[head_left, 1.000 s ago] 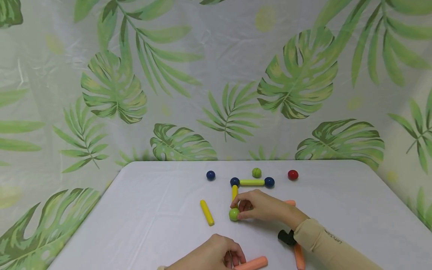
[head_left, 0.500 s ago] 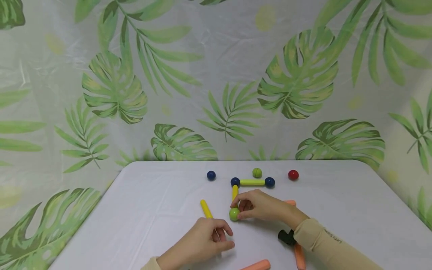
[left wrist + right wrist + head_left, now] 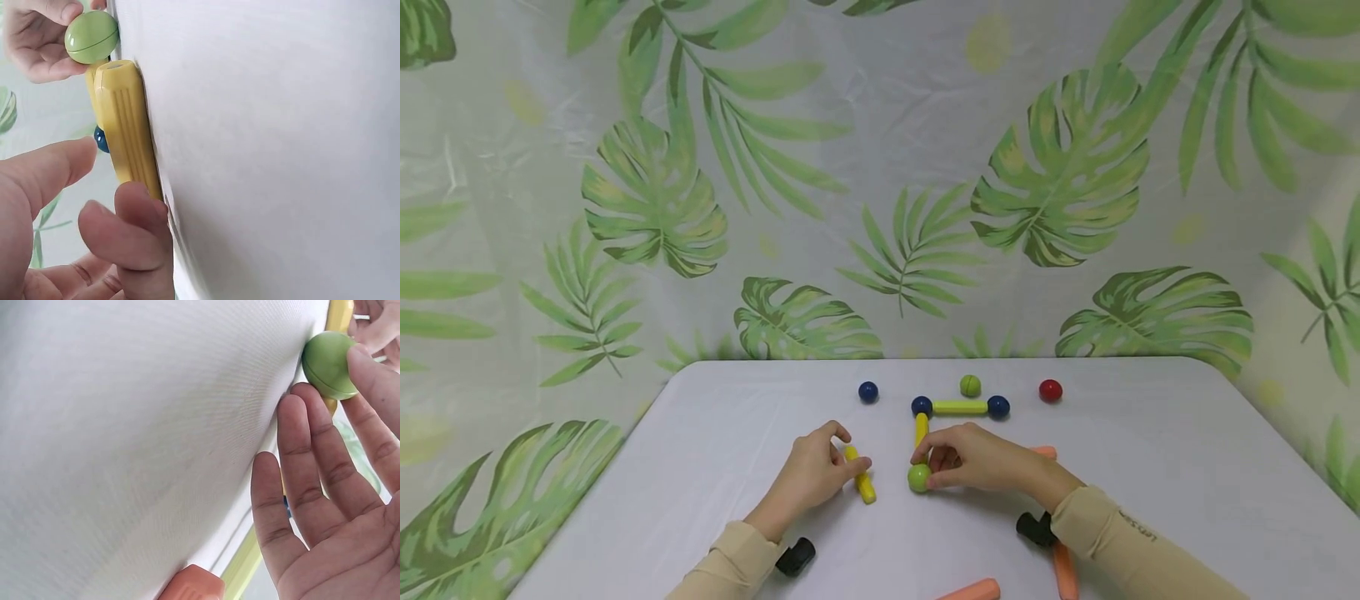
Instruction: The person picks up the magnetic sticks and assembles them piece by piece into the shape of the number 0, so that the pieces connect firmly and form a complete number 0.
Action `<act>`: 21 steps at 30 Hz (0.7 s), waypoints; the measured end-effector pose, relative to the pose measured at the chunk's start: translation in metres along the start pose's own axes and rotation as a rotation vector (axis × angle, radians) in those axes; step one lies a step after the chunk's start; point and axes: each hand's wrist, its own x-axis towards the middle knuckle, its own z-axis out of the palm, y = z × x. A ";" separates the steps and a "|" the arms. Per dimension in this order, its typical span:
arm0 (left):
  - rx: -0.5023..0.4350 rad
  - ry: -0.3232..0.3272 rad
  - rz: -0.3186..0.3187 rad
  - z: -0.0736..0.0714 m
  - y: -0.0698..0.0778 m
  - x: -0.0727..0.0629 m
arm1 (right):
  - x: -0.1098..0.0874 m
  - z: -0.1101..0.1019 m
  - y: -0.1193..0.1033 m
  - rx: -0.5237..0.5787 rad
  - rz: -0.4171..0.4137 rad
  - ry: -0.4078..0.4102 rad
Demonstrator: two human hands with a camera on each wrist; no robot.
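My left hand (image 3: 807, 473) is at a loose yellow stick (image 3: 867, 490), thumb and fingers spread around it. In the left wrist view, the thumb stands apart from this yellow stick (image 3: 128, 119), while a fingertip lies against or very near its side. My right hand (image 3: 981, 458) holds a green ball (image 3: 918, 478), with the thumb on its side and other fingers by the attached yellow stick (image 3: 921, 427). That stick runs back to a blue ball (image 3: 922, 406), from which a lime-green stick (image 3: 960, 407) leads right to a second blue ball (image 3: 998, 407).
Along the back of the white table (image 3: 700, 417) lie a loose blue ball (image 3: 868, 392), a green ball (image 3: 970, 385) and a red ball (image 3: 1050, 390). Orange sticks lie under the right forearm and at the front, such as this orange stick (image 3: 972, 591).
My left hand has let go of the orange stick at the front and moved back and left to the loose yellow stick. The right hand stays at the green ball.
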 end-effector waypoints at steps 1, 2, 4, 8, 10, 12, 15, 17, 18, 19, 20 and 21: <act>0.002 -0.005 -0.002 0.001 0.000 0.002 | 0.000 0.000 0.000 -0.002 -0.001 0.000; 0.003 -0.010 -0.003 0.001 -0.001 0.003 | 0.000 0.000 0.000 -0.001 -0.003 -0.001; 0.008 -0.020 -0.003 0.003 -0.001 0.005 | 0.000 0.000 0.000 0.000 -0.001 0.000; 0.014 -0.042 -0.001 0.004 0.000 0.008 | 0.000 0.000 0.000 0.004 -0.002 0.002; 0.007 -0.058 -0.004 0.004 0.000 0.009 | 0.000 0.000 0.000 0.006 -0.006 0.002; -0.001 -0.076 -0.006 0.004 0.001 0.010 | 0.000 0.000 0.001 0.005 -0.008 0.002; 0.011 -0.100 0.016 0.004 0.002 0.011 | 0.001 0.001 0.002 0.001 -0.012 0.003; 0.032 -0.112 0.039 0.005 0.003 0.011 | 0.001 0.001 0.003 -0.003 -0.017 0.006; 0.042 -0.118 0.050 0.004 0.003 0.011 | 0.001 0.001 0.003 -0.004 -0.020 0.007; 0.053 -0.122 0.059 0.004 0.004 0.012 | 0.001 0.001 0.003 -0.004 -0.022 0.008; 0.059 -0.126 0.064 0.004 0.004 0.012 | 0.000 0.001 0.003 -0.004 -0.022 0.008; 0.063 -0.128 0.067 0.004 0.005 0.012 | 0.000 0.001 0.003 -0.003 -0.022 0.008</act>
